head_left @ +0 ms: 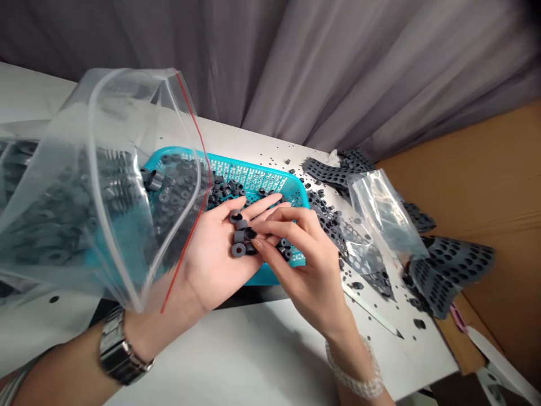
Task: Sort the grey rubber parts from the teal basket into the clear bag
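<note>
My left hand lies palm up over a turquoise basket, fingers stretched out, with several small grey rubber rings resting on the palm. A large clear zip bag with a red seal strip, full of the same rings, hangs open over the left wrist and forearm. My right hand reaches in from the right, its fingers pinched together on rings at the left palm's edge. More grey rings lie in the basket.
Punched grey rubber sheets and loose scraps lie right of the basket, with a smaller clear bag on them. A cardboard box stands at the right. A white blade-like tool lies near the table's front edge.
</note>
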